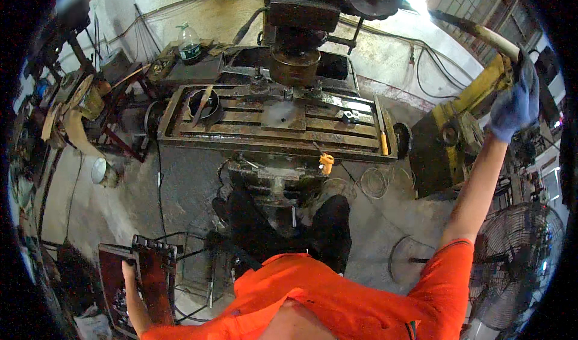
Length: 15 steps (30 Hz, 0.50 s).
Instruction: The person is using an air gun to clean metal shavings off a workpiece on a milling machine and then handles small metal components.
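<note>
My right hand [512,108], in a blue-grey glove, is raised at the far right. Its fingers look closed at a dark part by the end of a pale, thick bar [497,41]; what they grip is unclear. Low on the left, my left hand [128,268] is at a dark red-brown open case or tray [155,274]. Its fingers are too dark to make out. In front of me stands a milling machine with a slotted table [223,141]. A flat metal plate [283,116] lies on it beneath the machine's head [295,66].
On the table are a black bowl [205,106] with a brush, and a yellow-handled tool [383,138]. An orange-yellow tool [326,162] hangs at the front edge. A plastic bottle [189,44] stands behind. A fan [515,268] is at lower right; coiled wire [373,183] lies on the floor.
</note>
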Each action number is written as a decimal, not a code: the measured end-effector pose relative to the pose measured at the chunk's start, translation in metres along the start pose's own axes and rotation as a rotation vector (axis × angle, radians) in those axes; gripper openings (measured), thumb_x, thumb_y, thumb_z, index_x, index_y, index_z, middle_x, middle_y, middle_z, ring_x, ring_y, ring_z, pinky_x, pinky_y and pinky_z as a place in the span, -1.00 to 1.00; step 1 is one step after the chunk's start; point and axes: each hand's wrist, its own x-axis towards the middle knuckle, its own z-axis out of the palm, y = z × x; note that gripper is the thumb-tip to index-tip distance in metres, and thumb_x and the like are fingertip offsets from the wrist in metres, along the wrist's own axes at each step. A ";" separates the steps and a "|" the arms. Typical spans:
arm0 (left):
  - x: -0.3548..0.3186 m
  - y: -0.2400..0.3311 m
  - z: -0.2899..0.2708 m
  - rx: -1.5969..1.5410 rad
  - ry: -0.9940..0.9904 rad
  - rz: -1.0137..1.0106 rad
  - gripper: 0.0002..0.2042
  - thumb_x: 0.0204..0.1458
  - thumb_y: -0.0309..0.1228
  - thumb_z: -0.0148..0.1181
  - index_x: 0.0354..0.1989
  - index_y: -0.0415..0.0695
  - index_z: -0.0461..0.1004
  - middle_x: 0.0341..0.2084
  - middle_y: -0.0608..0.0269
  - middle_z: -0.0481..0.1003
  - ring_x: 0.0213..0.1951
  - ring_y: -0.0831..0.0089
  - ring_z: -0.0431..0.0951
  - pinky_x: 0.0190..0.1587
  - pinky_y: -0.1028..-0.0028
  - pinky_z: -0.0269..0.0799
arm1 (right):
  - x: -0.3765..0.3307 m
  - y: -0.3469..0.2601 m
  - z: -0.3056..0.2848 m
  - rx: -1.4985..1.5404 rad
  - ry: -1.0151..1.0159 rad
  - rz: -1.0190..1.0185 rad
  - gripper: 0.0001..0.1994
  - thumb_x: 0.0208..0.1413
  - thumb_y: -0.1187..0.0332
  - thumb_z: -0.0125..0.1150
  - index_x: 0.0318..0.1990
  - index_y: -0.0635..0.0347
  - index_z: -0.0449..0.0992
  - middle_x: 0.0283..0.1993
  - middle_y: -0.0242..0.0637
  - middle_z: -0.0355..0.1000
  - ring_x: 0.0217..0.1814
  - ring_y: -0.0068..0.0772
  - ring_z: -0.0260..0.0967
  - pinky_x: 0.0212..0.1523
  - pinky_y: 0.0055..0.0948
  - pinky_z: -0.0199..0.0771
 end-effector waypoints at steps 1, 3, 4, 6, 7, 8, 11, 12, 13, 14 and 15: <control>-0.002 -0.003 -0.001 0.013 0.009 -0.010 -0.70 -0.02 -0.39 -0.02 -0.12 -0.29 0.30 -0.22 -0.03 0.43 -0.17 0.16 0.41 -0.12 0.33 0.30 | -0.010 -0.017 -0.007 0.004 0.033 0.043 -0.73 0.03 0.55 -0.15 -0.17 0.49 0.43 -0.12 0.02 0.39 -0.07 -0.11 0.37 -0.05 -0.28 0.40; 0.001 0.009 -0.001 0.050 0.007 0.003 -0.70 -0.02 -0.39 -0.02 -0.12 -0.29 0.30 -0.22 -0.03 0.43 -0.17 0.15 0.42 -0.12 0.32 0.30 | -0.033 -0.042 -0.032 -0.334 -0.061 -0.122 -0.73 0.05 0.56 -0.16 -0.14 0.52 0.40 -0.10 0.06 0.37 -0.09 -0.06 0.37 -0.05 -0.25 0.42; 0.001 0.014 0.001 0.060 0.011 0.006 -0.69 -0.02 -0.38 -0.02 -0.12 -0.29 0.30 -0.22 -0.03 0.43 -0.17 0.15 0.42 -0.12 0.32 0.30 | -0.056 -0.054 -0.039 -0.134 -0.106 0.201 -0.69 0.06 0.45 -0.15 -0.12 0.51 0.39 -0.11 0.04 0.38 -0.07 -0.08 0.35 -0.03 -0.23 0.38; -0.005 0.010 0.001 0.080 0.016 -0.007 -0.69 -0.02 -0.37 -0.02 -0.12 -0.29 0.30 -0.22 -0.02 0.43 -0.17 0.15 0.42 -0.12 0.32 0.30 | -0.115 -0.070 -0.040 0.203 -0.127 0.621 -0.59 0.07 0.23 -0.12 -0.13 0.46 0.41 -0.15 -0.05 0.41 -0.07 -0.20 0.33 0.00 -0.26 0.29; -0.007 0.010 0.005 0.085 0.014 -0.010 -0.69 -0.01 -0.37 -0.02 -0.13 -0.28 0.31 -0.22 -0.02 0.43 -0.17 0.15 0.42 -0.12 0.32 0.31 | -0.146 -0.076 -0.037 0.291 -0.137 0.805 -0.65 0.06 0.25 -0.06 -0.18 0.40 0.46 -0.19 -0.13 0.43 -0.13 -0.29 0.34 -0.05 -0.34 0.30; -0.007 0.010 0.006 0.093 0.016 -0.014 -0.69 -0.01 -0.37 -0.02 -0.13 -0.28 0.31 -0.22 -0.01 0.43 -0.17 0.15 0.42 -0.12 0.32 0.31 | -0.169 -0.089 -0.032 0.420 -0.248 0.962 -0.74 -0.04 0.37 0.08 -0.19 0.30 0.49 -0.22 -0.27 0.46 -0.17 -0.43 0.34 -0.07 -0.43 0.29; -0.008 0.015 0.004 0.123 0.024 -0.013 -0.69 -0.01 -0.36 -0.02 -0.13 -0.28 0.31 -0.23 -0.01 0.44 -0.18 0.15 0.42 -0.13 0.32 0.31 | -0.241 -0.132 -0.016 0.527 -0.581 1.204 -0.82 -0.07 0.42 0.21 -0.30 0.30 0.52 -0.35 -0.37 0.47 -0.35 -0.61 0.33 -0.29 -0.56 0.36; -0.008 0.015 0.004 0.131 0.028 -0.014 -0.69 -0.01 -0.35 -0.02 -0.13 -0.28 0.31 -0.23 0.00 0.44 -0.18 0.15 0.42 -0.13 0.32 0.31 | -0.266 -0.147 -0.009 0.521 -0.677 1.343 -0.81 -0.08 0.39 0.23 -0.32 0.30 0.52 -0.40 -0.41 0.44 -0.38 -0.63 0.32 -0.32 -0.58 0.36; -0.006 0.023 0.002 0.150 0.030 -0.005 -0.69 -0.01 -0.35 -0.02 -0.13 -0.28 0.31 -0.23 0.00 0.44 -0.18 0.15 0.43 -0.13 0.32 0.31 | -0.297 -0.162 -0.005 0.538 -0.650 1.442 -0.80 -0.09 0.35 0.26 -0.32 0.28 0.52 -0.41 -0.42 0.44 -0.37 -0.62 0.32 -0.33 -0.58 0.35; -0.010 0.011 0.003 0.150 0.035 -0.021 -0.69 -0.01 -0.34 -0.02 -0.14 -0.28 0.31 -0.23 0.00 0.44 -0.18 0.15 0.43 -0.13 0.32 0.32 | -0.311 -0.175 0.006 0.605 -0.872 1.592 -0.75 -0.10 0.32 0.27 -0.27 0.27 0.52 -0.37 -0.36 0.47 -0.32 -0.60 0.34 -0.28 -0.56 0.37; -0.008 0.017 -0.001 0.167 0.034 -0.010 -0.69 -0.01 -0.34 -0.02 -0.14 -0.28 0.31 -0.23 0.01 0.44 -0.18 0.15 0.43 -0.13 0.32 0.32 | -0.331 -0.182 0.012 0.577 -0.987 1.637 -0.72 -0.09 0.31 0.26 -0.23 0.26 0.51 -0.32 -0.26 0.49 -0.28 -0.57 0.36 -0.24 -0.53 0.37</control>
